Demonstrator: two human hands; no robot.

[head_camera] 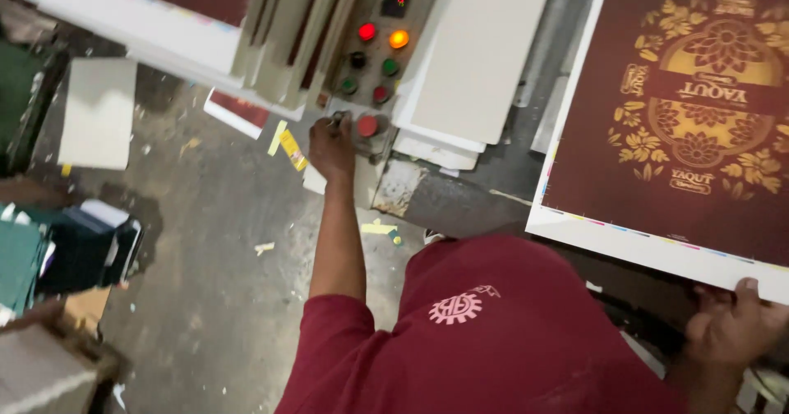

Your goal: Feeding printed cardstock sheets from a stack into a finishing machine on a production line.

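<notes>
Red plastic marks the round push button (pixel 367 126) just beside the left hand (pixel 331 145), whose fingers (pixel 337 121) curl against the control panel (pixel 374 48); whether they press anything cannot be told. Two lamps above glow red and orange. At lower right, the right hand (pixel 734 325) pinches the white edge of a maroon printed sheet (pixel 682 126) with gold floral design, lying flat and not yet moved off.
</notes>
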